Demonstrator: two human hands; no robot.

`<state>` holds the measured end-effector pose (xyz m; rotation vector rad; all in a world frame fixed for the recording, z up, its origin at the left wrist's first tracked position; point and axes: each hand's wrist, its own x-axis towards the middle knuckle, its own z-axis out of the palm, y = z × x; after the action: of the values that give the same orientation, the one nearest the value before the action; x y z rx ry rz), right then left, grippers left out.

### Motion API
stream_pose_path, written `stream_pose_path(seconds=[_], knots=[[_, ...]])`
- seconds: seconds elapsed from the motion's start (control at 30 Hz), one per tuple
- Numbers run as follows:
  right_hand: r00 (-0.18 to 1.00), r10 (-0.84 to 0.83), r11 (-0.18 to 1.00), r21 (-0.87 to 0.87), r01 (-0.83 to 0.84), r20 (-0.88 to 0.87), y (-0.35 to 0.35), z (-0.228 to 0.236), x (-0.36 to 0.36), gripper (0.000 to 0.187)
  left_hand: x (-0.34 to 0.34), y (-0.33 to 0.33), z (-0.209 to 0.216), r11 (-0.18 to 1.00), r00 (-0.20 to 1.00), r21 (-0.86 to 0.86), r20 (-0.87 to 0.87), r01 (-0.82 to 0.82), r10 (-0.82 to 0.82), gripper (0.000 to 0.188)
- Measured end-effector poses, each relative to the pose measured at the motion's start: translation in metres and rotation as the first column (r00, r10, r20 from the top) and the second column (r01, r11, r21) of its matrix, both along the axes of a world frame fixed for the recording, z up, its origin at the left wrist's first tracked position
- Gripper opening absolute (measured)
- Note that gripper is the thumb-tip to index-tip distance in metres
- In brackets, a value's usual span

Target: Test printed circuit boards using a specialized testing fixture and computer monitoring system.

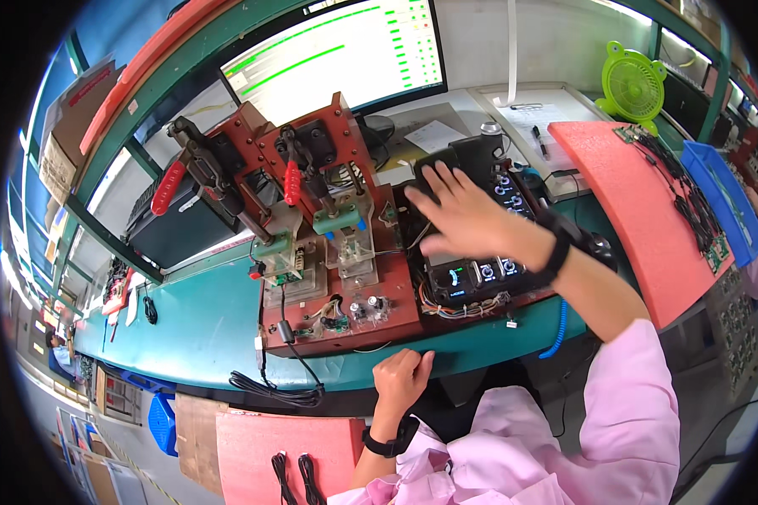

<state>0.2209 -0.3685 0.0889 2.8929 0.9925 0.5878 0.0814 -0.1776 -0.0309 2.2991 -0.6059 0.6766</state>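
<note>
My right hand (pixel 463 215) is spread, palm down, over a black control panel (pixel 467 295) with knobs and blue lights. It covers part of the panel, and I cannot tell whether it touches. My left hand (pixel 401 380) rests at the bench's front edge, fingers curled and thumb out, with nothing seen in it. Left of the panel stands a red test fixture (pixel 370 324) with two toggle clamps with red handles (pixel 292 183). Under the left clamp sits a small circuit board (pixel 288 276); its black cable (pixel 278 392) hangs coiled over the front edge.
A lit monitor (pixel 337 59) stands behind the fixture. At right lie a pink foam sheet (pixel 623 227) with wired boards, a blue bin (pixel 720 198) and a green fan (pixel 633 84). Two black cables (pixel 310 480) lie on another pink foam sheet (pixel 244 454) below the green bench (pixel 198 324).
</note>
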Motion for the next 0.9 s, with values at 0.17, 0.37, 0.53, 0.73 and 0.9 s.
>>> stream_pose_path(seconds=[0.17, 0.37, 0.53, 0.73, 0.9], knots=[[0.898, 0.005, 0.998, 0.062, 0.025, -0.44, 0.01, 0.034, 0.102, 0.076, 0.0, 0.0, 0.001, 0.997, 1.0, -0.073, 0.003, -0.021, 0.022, 0.035], [0.913, -0.242, 0.901, 0.273, 0.337, -0.328, -0.004, 0.031, 0.093, 0.072, 0.0, 0.0, 0.001, 0.993, 1.0, -0.115, 0.0, 0.003, -0.003, 0.035], [0.999, -0.039, 0.943, 0.329, 0.041, -0.014, -0.019, 0.021, -0.016, 0.073, 0.0, 0.003, 0.001, 0.995, 1.0, -0.103, -0.007, 0.01, -0.011, 0.035], [0.992, -0.109, 0.977, 0.189, 0.094, 0.069, -0.019, -0.002, -0.059, 0.078, 0.001, 0.004, -0.001, 0.995, 0.999, -0.098, -0.015, 0.03, -0.031, 0.036], [0.984, -0.133, 0.971, 0.181, 0.153, -0.12, -0.009, 0.019, 0.042, 0.07, 0.002, 0.003, 0.001, 0.995, 0.999, -0.09, 0.001, 0.037, -0.037, 0.035]])
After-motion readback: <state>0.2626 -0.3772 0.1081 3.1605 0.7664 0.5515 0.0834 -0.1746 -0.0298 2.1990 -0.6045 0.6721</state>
